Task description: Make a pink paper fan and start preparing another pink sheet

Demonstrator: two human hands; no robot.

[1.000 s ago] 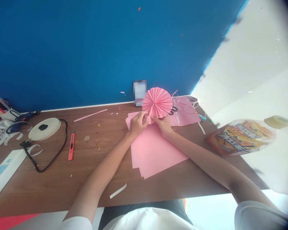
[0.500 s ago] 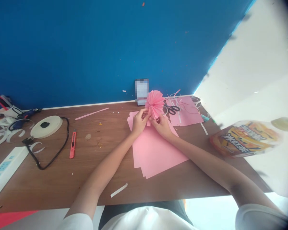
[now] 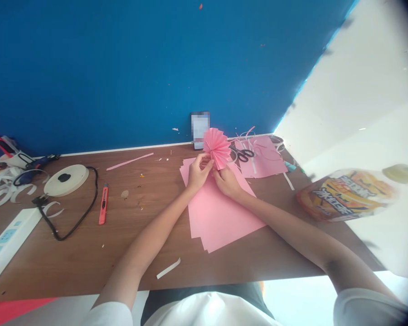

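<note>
A pleated pink paper fan (image 3: 216,147), spread into a near-round rosette, is held up above a stack of pink paper sheets (image 3: 221,217). My left hand (image 3: 200,171) pinches its lower left edge between thumb and fingers. Closed at the fan's bottom edge, my right hand (image 3: 227,179) grips it from below; its fingertips are partly hidden. Behind the fan, a phone (image 3: 200,129) leans upright against the blue wall. Black-handled scissors (image 3: 245,155) lie just right of the fan, over another pink sheet (image 3: 268,163).
Left on the brown table (image 3: 149,217) are a red utility knife (image 3: 103,203), a round white device (image 3: 70,179) with a black cord and a white power strip (image 3: 12,242). Paper strips lie about, one near the front edge (image 3: 168,268). A large labelled bottle (image 3: 347,194) stands right.
My right hand's fingers have drawn in closer under the fan's bottom edge. The fan has turned slightly and shifted a little left. My left hand keeps its pinch.
</note>
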